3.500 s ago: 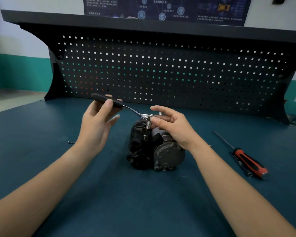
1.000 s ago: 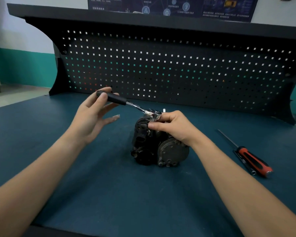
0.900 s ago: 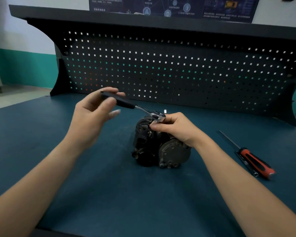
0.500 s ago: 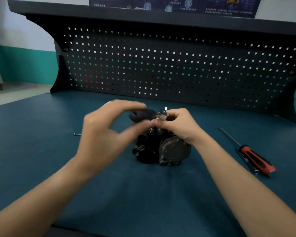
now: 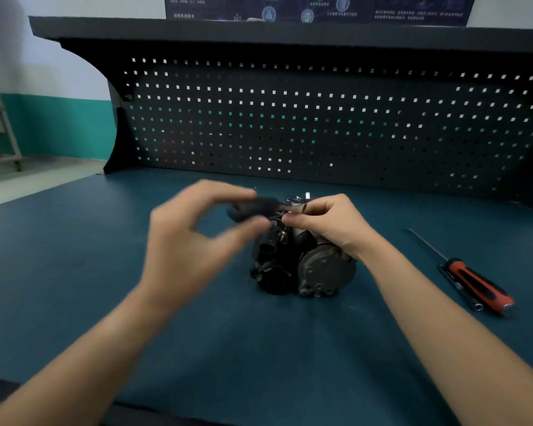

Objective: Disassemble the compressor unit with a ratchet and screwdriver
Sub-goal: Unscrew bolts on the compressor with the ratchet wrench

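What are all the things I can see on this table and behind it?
compressor unit: one, dark grey and black, middle of the bench top.
ratchet: one, black handle and silver head, on top of the compressor unit.
screwdriver: one, red and black, lying on the right.
bench top: one, dark blue.
pegboard: one, black, behind the bench top.
poster: one, dark blue, wall above.
left hand: one, holds the ratchet's handle.
right hand: one, pinches the ratchet's head.

Dark tools on a teal-blue bench mat [image 5: 74, 272].
Under my right hand [image 5: 330, 222] I see the compressor unit [image 5: 302, 265] black and dull grey; the ratchet [image 5: 253, 207] grip at my left hand [image 5: 191, 241] is black. Right of that, a red-and-black screwdriver [image 5: 477, 287] handle. Beyond, a black pegboard [image 5: 320, 124] gridded with square holes.
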`<act>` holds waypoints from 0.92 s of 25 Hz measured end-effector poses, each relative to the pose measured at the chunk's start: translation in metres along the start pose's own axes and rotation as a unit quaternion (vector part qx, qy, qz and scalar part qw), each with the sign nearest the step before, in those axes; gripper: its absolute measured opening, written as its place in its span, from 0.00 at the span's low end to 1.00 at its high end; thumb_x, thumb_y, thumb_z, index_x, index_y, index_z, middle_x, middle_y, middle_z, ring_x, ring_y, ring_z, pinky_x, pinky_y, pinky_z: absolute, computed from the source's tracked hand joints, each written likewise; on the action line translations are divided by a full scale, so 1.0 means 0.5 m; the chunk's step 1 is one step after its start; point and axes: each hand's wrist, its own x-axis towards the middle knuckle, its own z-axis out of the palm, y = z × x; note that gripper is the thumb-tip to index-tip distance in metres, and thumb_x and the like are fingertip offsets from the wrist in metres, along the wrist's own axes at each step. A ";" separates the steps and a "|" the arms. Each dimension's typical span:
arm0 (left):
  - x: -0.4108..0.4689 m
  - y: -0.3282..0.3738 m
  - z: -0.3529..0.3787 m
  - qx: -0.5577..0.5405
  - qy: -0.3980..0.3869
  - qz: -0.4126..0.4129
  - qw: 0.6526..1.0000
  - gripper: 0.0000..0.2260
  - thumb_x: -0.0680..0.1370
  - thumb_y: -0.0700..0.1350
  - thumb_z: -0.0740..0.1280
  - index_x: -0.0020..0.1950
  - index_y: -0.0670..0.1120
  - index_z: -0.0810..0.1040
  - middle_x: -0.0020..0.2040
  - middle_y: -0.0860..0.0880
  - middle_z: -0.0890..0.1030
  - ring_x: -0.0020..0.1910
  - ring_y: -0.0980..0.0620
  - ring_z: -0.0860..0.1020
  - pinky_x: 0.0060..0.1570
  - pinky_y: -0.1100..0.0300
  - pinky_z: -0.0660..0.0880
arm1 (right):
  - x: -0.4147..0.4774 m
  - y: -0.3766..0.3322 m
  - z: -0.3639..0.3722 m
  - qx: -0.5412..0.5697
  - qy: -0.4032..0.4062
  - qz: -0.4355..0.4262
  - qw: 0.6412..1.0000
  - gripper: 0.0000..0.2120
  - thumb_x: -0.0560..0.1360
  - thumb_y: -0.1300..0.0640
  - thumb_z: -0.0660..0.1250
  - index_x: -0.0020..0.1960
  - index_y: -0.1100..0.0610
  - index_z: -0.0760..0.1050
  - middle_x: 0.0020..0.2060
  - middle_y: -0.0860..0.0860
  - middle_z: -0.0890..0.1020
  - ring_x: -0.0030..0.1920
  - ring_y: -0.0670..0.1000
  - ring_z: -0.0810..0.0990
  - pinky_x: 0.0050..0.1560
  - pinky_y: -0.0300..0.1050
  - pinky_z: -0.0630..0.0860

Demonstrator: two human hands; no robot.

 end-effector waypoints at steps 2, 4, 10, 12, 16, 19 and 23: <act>-0.027 0.039 0.022 0.082 -0.012 0.079 0.993 0.12 0.70 0.49 0.72 0.47 0.43 0.81 0.46 0.54 0.79 0.46 0.56 0.78 0.53 0.67 0.71 | -0.016 0.001 0.012 -0.047 0.067 -0.041 0.996 0.07 0.63 0.52 0.77 0.30 0.47 0.80 0.26 0.41 0.80 0.31 0.38 0.75 0.38 0.36 0.70; -0.030 0.053 0.036 0.092 0.000 0.062 0.994 0.13 0.70 0.47 0.72 0.45 0.38 0.80 0.45 0.52 0.77 0.45 0.54 0.77 0.50 0.66 0.72 | -0.031 -0.005 0.034 -0.122 0.136 -0.072 0.981 0.07 0.65 0.49 0.75 0.30 0.48 0.80 0.27 0.42 0.81 0.32 0.39 0.77 0.36 0.39 0.72; -0.015 0.009 0.009 -0.031 0.045 -0.076 0.996 0.08 0.70 0.49 0.72 0.47 0.55 0.77 0.43 0.61 0.82 0.45 0.63 0.78 0.49 0.70 0.72 | -0.041 -0.009 0.069 -0.130 0.189 -0.049 0.972 0.12 0.70 0.49 0.71 0.35 0.57 0.83 0.30 0.50 0.82 0.36 0.48 0.79 0.42 0.48 0.76; 0.019 -0.047 -0.015 -0.108 0.072 -0.192 0.973 0.07 0.73 0.43 0.70 0.47 0.55 0.78 0.40 0.64 0.82 0.43 0.67 0.78 0.49 0.67 0.73 | -0.041 -0.009 0.059 -0.122 0.176 -0.039 0.976 0.11 0.71 0.50 0.71 0.33 0.55 0.81 0.27 0.46 0.80 0.33 0.44 0.77 0.40 0.42 0.74; 0.047 -0.089 -0.025 -0.190 0.061 -0.348 0.916 0.09 0.77 0.40 0.65 0.45 0.54 0.79 0.37 0.61 0.82 0.43 0.63 0.79 0.54 0.56 0.72 | -0.036 -0.013 0.038 -0.127 0.103 -0.013 0.986 0.17 0.73 0.49 0.69 0.26 0.52 0.75 0.22 0.43 0.73 0.27 0.40 0.69 0.34 0.41 0.66; 0.014 -0.028 -0.018 -0.059 0.064 -0.150 0.985 0.09 0.71 0.45 0.72 0.43 0.60 0.80 0.39 0.65 0.81 0.41 0.67 0.77 0.47 0.72 0.71 | -0.037 -0.007 0.060 -0.164 0.161 -0.017 0.973 0.22 0.70 0.42 0.68 0.27 0.57 0.74 0.22 0.45 0.75 0.27 0.43 0.72 0.32 0.44 0.68; -0.037 0.037 0.023 0.085 0.053 0.018 0.995 0.10 0.70 0.51 0.70 0.48 0.50 0.76 0.48 0.62 0.77 0.47 0.61 0.76 0.53 0.67 0.71 | -0.037 -0.001 0.079 -0.172 0.241 -0.029 0.955 0.19 0.68 0.42 0.68 0.34 0.58 0.80 0.28 0.49 0.80 0.34 0.49 0.77 0.35 0.45 0.71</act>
